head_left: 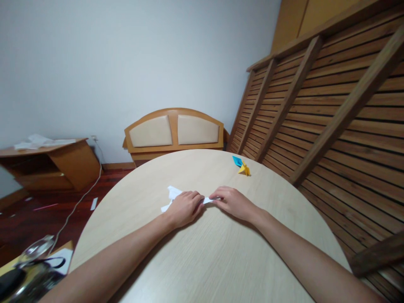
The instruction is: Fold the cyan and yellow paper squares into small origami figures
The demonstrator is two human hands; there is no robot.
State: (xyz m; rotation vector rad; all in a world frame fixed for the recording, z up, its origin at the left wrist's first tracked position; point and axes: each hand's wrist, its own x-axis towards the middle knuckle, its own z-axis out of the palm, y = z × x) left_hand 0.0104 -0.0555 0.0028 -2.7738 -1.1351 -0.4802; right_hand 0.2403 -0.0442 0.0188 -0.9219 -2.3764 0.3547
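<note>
A piece of white folded paper (207, 200) lies low over the round table, stretched between my hands. My left hand (188, 206) is closed on it and covers its middle. Thumb and fingers of my right hand (232, 203) pinch its right end. More white paper (173, 192) sticks out behind and to the left of my left hand; whether it is the same piece is hidden. Farther back on the right stand a yellow folded-paper figure (244, 169) and, touching or just behind it, a blue folded-paper piece (237, 161).
The pale round table (202, 261) fills the foreground. A slatted wooden frame (315, 109) leans along the right. Behind is a headboard (174, 130); at left, a wooden desk (72, 160) holds white sheets (39, 141). A cable (82, 198) runs over the floor.
</note>
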